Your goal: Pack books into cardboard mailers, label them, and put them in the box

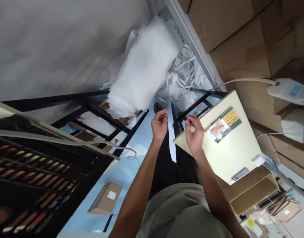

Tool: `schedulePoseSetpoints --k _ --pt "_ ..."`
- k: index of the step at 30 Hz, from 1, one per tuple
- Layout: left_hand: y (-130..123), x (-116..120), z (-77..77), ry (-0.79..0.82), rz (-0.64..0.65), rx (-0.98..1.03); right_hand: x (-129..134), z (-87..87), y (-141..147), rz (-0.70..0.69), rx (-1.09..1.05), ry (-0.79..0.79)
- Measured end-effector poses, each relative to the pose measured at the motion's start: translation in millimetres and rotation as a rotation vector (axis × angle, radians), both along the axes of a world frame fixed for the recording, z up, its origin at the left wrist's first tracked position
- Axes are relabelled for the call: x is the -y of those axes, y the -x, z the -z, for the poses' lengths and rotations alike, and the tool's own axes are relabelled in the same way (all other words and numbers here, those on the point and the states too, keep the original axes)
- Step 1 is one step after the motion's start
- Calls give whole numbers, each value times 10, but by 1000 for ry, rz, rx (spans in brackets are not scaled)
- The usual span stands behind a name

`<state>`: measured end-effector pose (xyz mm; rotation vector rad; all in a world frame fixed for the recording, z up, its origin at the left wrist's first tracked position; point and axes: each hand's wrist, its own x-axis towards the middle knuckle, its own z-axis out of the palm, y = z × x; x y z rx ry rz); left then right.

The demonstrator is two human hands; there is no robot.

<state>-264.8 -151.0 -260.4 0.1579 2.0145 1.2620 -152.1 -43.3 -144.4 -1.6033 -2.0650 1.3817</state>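
My left hand (160,127) is raised in front of my body, its fingers curled toward the thumb; whether something small is between them cannot be made out. My right hand (194,132) is at the same height to its right, thumb and fingertips close together, beside the corner of a cream tabletop (241,129). A gap separates the two hands. Beyond them a big stack of white foam sheets (147,62) leans over a heap of white scraps (184,76).
At the left stands a dark rack of colourful pieces (30,172) with a cable across it. A closed cardboard box (106,198) lies on the blue floor. An open box (256,195) is at lower right, and large cartons (241,56) are stacked at upper right.
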Motion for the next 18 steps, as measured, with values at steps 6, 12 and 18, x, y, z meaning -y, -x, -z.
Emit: schedulePoseSetpoints --k 6,12,18 --pt "455 113 711 67 -20 39 315 493 594 -137 99 102" --pt "606 -43 1269 96 13 73 238 1219 898 -359 474 201" --pt "516 -260 1784 177 62 136 -472 2424 1268 -757 940 404"
